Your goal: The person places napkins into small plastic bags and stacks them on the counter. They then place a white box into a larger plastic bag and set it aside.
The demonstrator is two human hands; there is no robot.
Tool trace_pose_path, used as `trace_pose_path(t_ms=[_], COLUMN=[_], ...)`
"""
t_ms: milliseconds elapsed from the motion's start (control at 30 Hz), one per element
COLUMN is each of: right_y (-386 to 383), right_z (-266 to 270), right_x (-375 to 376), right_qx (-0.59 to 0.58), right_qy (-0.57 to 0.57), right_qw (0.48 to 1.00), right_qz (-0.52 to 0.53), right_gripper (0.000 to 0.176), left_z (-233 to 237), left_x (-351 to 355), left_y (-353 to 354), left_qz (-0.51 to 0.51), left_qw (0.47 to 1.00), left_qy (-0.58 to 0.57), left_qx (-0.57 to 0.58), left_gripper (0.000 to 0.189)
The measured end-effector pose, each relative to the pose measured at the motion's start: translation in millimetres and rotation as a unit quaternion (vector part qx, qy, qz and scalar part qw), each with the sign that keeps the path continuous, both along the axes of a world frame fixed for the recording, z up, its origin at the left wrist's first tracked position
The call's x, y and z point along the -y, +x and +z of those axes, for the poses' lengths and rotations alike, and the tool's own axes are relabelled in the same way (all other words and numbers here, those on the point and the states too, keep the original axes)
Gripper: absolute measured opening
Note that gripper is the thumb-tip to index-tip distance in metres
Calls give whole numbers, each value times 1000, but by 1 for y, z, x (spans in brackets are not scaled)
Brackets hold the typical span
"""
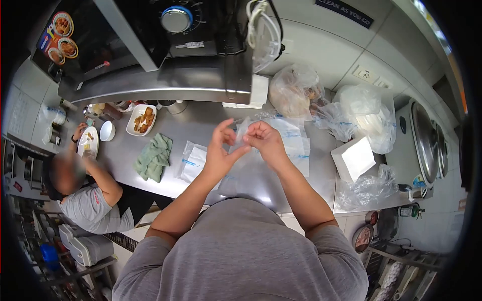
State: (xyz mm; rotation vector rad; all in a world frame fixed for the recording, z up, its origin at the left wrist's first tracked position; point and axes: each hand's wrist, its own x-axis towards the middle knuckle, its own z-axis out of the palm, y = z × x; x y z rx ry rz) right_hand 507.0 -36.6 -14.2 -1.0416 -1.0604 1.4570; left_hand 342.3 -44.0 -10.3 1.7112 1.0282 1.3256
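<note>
Over the steel counter [196, 120], my right hand [266, 143] pinches a small piece of clear plastic [243, 129], which looks like a thin bag. My left hand [221, 150] is close on its other side, fingers curved and apart, with the thumb reaching toward my right fingertips. Whether the left fingers touch the plastic is hard to make out. Flat white packets with blue print [293, 134] lie beneath and beyond my right hand. Another such packet [193, 164] rests left of my left wrist.
Behind my hands stand a knotted bag [296, 90] and a bulging clear bag [369, 118]. A white box [353, 159] and crumpled plastic [369, 188] sit right. Leftward are a green cloth [154, 156], a food dish [141, 120] and a person [95, 200] at a plate.
</note>
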Motion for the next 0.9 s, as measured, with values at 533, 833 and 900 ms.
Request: trace_pose_path(t_ms=[533, 833, 900], right_y=[27, 21, 16], right_z=[-32, -82, -54], right_x=[-112, -171, -130], right_qx=[445, 650, 477], right_qy=[142, 332, 302], right_qw=[883, 683, 823], right_qz=[-52, -39, -58], right_gripper=[29, 35, 41], left_z=[-40, 5, -11], left_x=[-29, -15, -10], left_y=[-90, -113, -110], left_qz=[200, 271, 200], left_qw=[936, 956, 970], left_qy=[22, -9, -128], left_qx=[-290, -114, -52], left_gripper=[31, 27, 23])
